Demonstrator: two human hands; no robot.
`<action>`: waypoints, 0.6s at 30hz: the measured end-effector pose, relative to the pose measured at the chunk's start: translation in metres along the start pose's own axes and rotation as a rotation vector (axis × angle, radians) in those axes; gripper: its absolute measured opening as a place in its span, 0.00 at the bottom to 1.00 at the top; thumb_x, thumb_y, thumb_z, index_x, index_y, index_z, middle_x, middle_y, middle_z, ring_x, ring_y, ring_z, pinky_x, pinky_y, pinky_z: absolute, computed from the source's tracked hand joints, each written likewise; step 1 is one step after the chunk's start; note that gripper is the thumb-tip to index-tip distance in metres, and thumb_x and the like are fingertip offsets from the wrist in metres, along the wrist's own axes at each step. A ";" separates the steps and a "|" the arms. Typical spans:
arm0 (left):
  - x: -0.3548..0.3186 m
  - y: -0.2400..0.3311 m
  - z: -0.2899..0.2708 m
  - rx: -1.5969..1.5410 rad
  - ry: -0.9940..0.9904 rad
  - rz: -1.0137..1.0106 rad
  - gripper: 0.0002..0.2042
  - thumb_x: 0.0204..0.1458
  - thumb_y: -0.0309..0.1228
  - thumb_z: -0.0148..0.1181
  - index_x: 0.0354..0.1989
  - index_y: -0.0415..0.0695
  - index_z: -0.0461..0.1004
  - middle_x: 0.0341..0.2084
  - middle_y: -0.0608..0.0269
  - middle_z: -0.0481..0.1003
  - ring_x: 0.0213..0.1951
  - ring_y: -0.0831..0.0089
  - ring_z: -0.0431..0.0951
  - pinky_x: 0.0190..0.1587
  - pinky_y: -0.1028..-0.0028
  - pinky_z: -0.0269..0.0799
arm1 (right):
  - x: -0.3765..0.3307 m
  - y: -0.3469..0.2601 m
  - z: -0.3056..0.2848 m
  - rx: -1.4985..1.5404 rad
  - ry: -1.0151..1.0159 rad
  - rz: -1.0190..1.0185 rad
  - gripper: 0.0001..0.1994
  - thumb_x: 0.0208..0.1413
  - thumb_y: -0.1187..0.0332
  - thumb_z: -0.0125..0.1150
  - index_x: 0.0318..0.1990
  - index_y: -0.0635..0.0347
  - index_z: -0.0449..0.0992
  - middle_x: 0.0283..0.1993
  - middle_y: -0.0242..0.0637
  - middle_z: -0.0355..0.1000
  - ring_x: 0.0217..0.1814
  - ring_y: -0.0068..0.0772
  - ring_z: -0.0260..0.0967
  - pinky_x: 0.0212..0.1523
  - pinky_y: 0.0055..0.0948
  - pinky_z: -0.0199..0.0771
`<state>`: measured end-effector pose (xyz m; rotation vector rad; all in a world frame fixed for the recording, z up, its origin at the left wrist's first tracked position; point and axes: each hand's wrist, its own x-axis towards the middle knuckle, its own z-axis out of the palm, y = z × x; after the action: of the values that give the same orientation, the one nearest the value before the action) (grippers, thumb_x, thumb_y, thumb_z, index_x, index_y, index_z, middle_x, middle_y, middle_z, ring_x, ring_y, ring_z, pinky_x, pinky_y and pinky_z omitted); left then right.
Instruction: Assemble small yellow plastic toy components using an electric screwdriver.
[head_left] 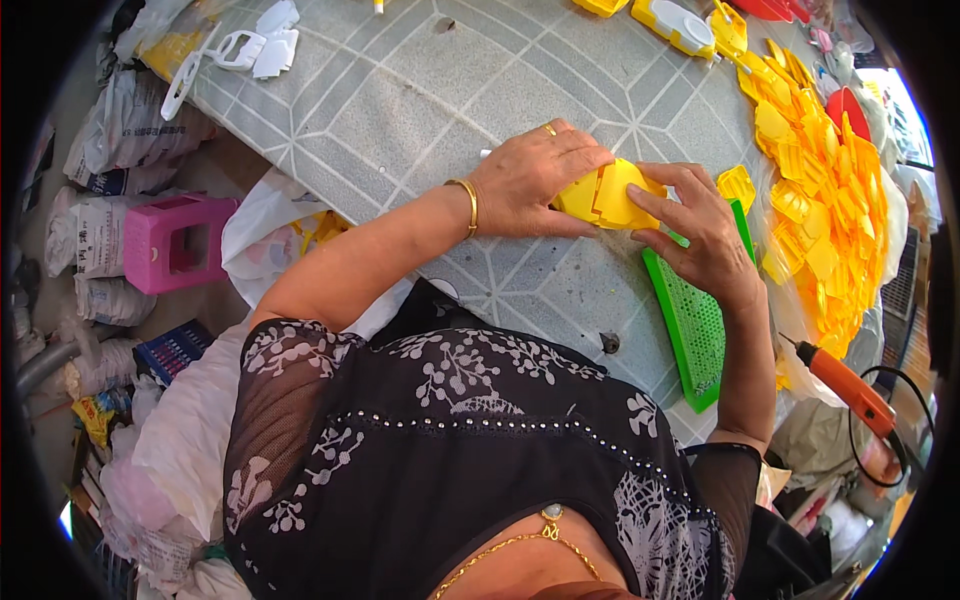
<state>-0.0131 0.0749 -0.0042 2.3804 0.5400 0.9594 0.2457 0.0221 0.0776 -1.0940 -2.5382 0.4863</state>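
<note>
My left hand point(528, 180) and my right hand point(700, 232) together hold a yellow plastic part point(608, 196) just above the table point(420, 110). The left hand grips it from the left, with a ring on one finger and a gold bangle on the wrist. From the right, the fingertips of the right hand press on the part. A flat green perforated tray point(692, 330) lies under the right hand. A small loose yellow piece point(738, 186) rests by the tray's far end.
A big heap of yellow plastic parts point(820, 190) fills the table's right side. An orange-handled tool point(850, 388) with a black cable lies at the right edge. White plastic pieces point(262, 48) sit far left. A pink crate point(175, 242) and bags stand on the floor at left.
</note>
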 end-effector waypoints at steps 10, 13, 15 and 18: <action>-0.002 -0.002 0.002 -0.016 0.036 -0.011 0.38 0.39 0.39 0.79 0.62 0.43 0.70 0.53 0.53 0.76 0.53 0.50 0.76 0.57 0.58 0.73 | 0.009 -0.001 -0.013 0.002 -0.060 -0.014 0.27 0.44 0.75 0.74 0.56 0.54 0.78 0.57 0.44 0.73 0.55 0.51 0.70 0.53 0.43 0.75; -0.003 -0.003 0.002 0.032 -0.018 -0.001 0.41 0.44 0.50 0.75 0.64 0.41 0.66 0.53 0.50 0.75 0.56 0.52 0.74 0.63 0.60 0.68 | 0.009 -0.002 -0.011 -0.001 -0.064 -0.008 0.26 0.45 0.75 0.74 0.56 0.54 0.78 0.57 0.45 0.73 0.55 0.51 0.70 0.53 0.44 0.75; -0.003 -0.003 0.002 0.026 -0.028 -0.006 0.40 0.44 0.49 0.75 0.63 0.41 0.67 0.53 0.50 0.75 0.56 0.52 0.74 0.63 0.59 0.68 | 0.007 -0.002 -0.008 -0.004 -0.055 -0.011 0.26 0.45 0.76 0.73 0.55 0.54 0.78 0.57 0.45 0.72 0.55 0.51 0.70 0.53 0.43 0.75; -0.002 -0.002 0.003 -0.003 0.021 0.003 0.37 0.40 0.40 0.78 0.61 0.43 0.70 0.52 0.53 0.76 0.53 0.51 0.76 0.59 0.58 0.72 | 0.005 -0.005 -0.006 -0.016 -0.053 0.017 0.26 0.44 0.76 0.73 0.55 0.54 0.78 0.56 0.44 0.72 0.56 0.51 0.70 0.54 0.43 0.75</action>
<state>-0.0125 0.0744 -0.0082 2.3720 0.5428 0.9869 0.2417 0.0236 0.0862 -1.1238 -2.5846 0.5075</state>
